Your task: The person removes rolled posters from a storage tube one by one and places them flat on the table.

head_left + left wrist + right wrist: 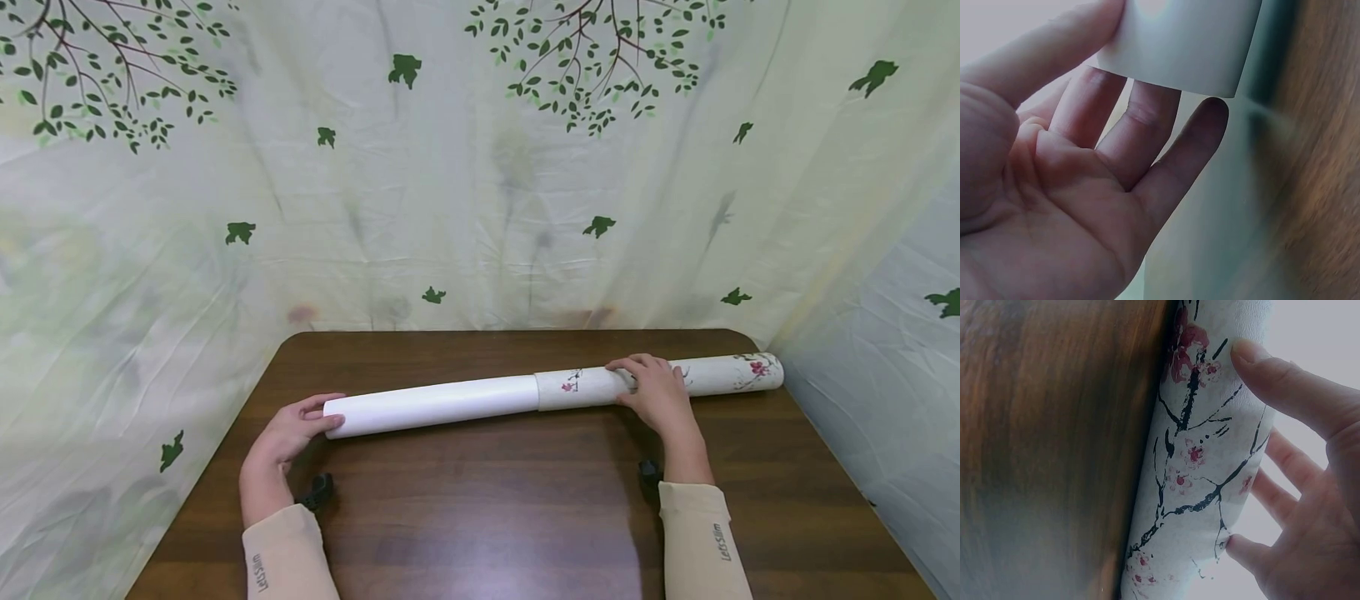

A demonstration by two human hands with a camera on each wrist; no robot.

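A long white roll [442, 406] lies across the table, slanting slightly toward the far right. Its left half is plain and smooth. Around the right half is a wider section with a plum-blossom print [723, 375], dark branches and red flowers. My left hand [279, 442] holds the plain end, thumb on the near side and fingers behind; in the left wrist view the end's rim [1172, 81] shows between them. My right hand [662, 398] grips the printed section near its middle. In the right wrist view the thumb and fingers straddle the printed surface [1200, 456].
The brown wooden table [480, 500] has rounded far corners. Behind it hangs a pale curtain [480, 208] with leaf prints, and more of it lines both sides. Dark straps [318, 492] sit at the wrists, beside the beige sleeves [288, 554].
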